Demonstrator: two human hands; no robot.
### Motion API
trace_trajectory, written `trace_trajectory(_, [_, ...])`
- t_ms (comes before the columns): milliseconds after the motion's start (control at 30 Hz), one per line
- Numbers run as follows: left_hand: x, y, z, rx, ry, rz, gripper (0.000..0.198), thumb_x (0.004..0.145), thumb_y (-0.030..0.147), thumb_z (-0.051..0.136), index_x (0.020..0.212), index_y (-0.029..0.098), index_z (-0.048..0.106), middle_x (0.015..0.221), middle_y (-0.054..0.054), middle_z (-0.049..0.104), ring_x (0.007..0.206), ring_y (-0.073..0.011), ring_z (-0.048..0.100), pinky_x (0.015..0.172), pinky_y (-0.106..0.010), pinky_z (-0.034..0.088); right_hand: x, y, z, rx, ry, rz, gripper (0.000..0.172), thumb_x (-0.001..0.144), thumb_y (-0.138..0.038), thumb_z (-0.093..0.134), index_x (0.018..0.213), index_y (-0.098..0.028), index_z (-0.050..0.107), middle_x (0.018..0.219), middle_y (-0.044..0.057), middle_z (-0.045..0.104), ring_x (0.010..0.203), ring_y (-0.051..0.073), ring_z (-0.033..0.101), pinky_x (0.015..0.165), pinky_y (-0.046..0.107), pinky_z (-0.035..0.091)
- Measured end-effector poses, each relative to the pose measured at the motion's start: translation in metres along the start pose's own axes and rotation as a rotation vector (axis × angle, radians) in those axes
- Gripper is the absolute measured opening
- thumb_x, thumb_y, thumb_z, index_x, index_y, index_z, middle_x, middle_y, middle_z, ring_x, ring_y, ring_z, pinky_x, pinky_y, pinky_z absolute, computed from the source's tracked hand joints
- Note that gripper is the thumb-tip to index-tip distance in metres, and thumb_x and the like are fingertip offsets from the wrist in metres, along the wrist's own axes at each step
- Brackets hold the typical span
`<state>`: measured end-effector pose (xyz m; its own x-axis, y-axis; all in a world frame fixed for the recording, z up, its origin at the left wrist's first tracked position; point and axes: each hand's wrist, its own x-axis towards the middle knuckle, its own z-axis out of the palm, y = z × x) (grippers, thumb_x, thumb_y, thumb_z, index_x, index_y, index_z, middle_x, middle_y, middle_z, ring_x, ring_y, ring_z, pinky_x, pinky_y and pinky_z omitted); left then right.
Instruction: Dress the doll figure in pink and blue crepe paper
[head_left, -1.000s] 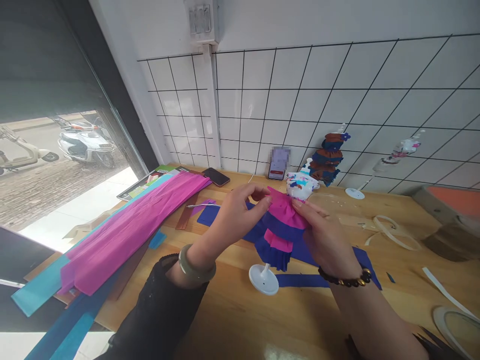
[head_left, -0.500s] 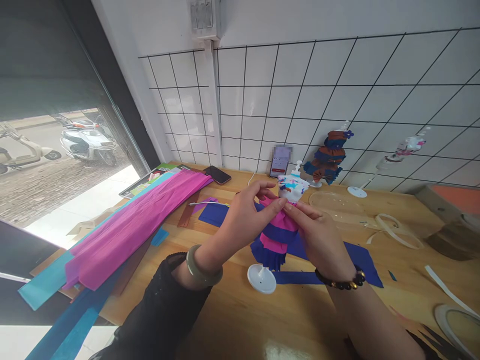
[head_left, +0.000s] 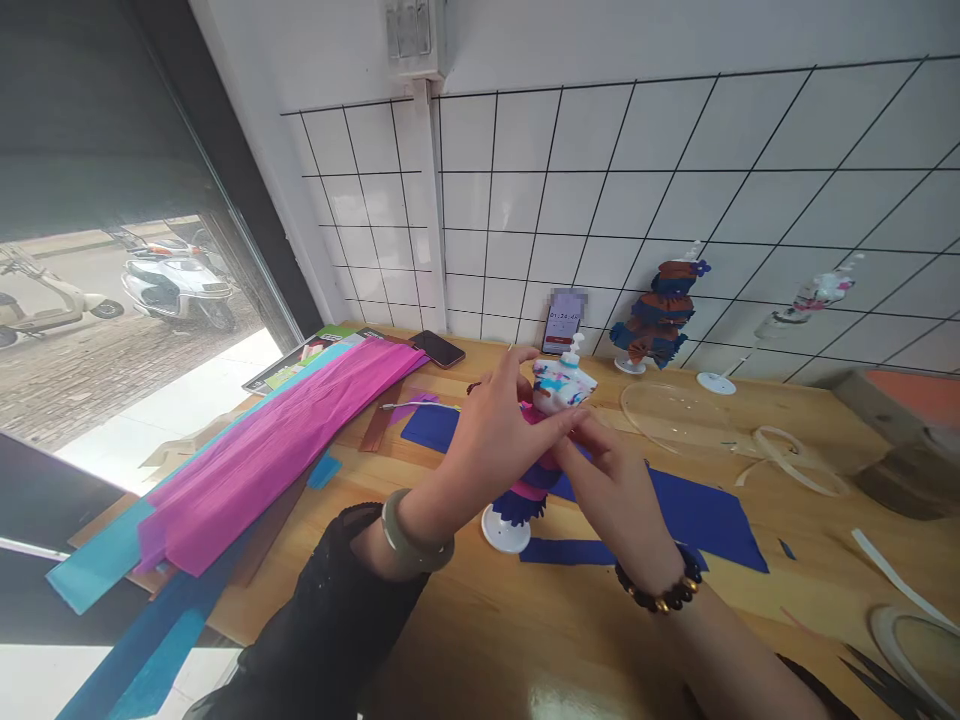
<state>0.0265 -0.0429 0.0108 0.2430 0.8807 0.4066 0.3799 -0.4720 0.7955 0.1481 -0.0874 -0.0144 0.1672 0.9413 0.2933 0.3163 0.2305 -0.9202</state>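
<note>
A small white dress form with a colour-splashed bodice (head_left: 562, 385) is held mid-counter (head_left: 450, 640), well in from the back edge, leaning a little in this view; whether its round white base (head_left: 501, 538) rests on the wood is hard to tell. Both grips are closed on its waist: the left hand (head_left: 495, 425) wraps one side, thumb laid across the front, and the right hand (head_left: 619, 490) pinches beside that thumb, the tips together.

The step in hand looks like fitting the top of the ruffled pink and blue paper skirt (head_left: 523, 508) snugly under the bodice. That seems to call for a steady pinch and even pressure around the waist, without crushing the frills; the join itself is covered by fingers.

For writing, the upright phone (head_left: 564, 325) at the counter's back edge shows timer-like digits starting 01:24, the last unclear, above a red button. Print on the green-and-black sheet (head_left: 281, 377) near the back-left corner is too small to read.
</note>
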Motion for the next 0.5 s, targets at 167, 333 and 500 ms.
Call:
trace_trajectory(167, [0.001, 0.006, -0.009, 0.064, 0.017, 0.051, 0.047, 0.075, 0.04, 0.067, 0.117, 0.027, 0.051, 0.086, -0.001, 0.06, 0.086, -0.0191, 0.057, 0.078, -0.034, 0.042, -0.003, -0.005, 0.001, -0.026, -0.105, -0.1, 0.032, 0.085, -0.038, 0.057, 0.111, -0.023, 0.067, 0.122, 0.007, 0.062, 0.117, 0.023, 0.053, 0.1, 0.041, 0.043])
trace_trajectory(333, [0.019, -0.01, -0.032, -0.181, -0.052, 0.022, 0.034, 0.078, 0.031, 0.063, 0.11, 0.023, 0.056, 0.074, 0.002, 0.057, 0.073, -0.0123, 0.054, 0.07, -0.026, 0.041, -0.004, -0.012, -0.023, 0.023, -0.021, 0.118, 0.049, 0.08, -0.048, 0.063, 0.125, -0.027, 0.061, 0.136, 0.004, 0.055, 0.126, 0.025, 0.05, 0.103, 0.04, 0.043])
trace_trajectory(500, [0.038, -0.036, -0.048, -0.588, -0.134, -0.071, 0.039, 0.079, 0.037, 0.064, 0.113, 0.02, 0.057, 0.076, 0.0, 0.059, 0.068, -0.0099, 0.052, 0.065, -0.023, 0.041, -0.015, 0.002, -0.055, -0.194, 0.093, 0.209, 0.051, 0.077, -0.053, 0.061, 0.12, -0.027, 0.065, 0.125, 0.004, 0.064, 0.122, 0.028, 0.054, 0.096, 0.038, 0.05])
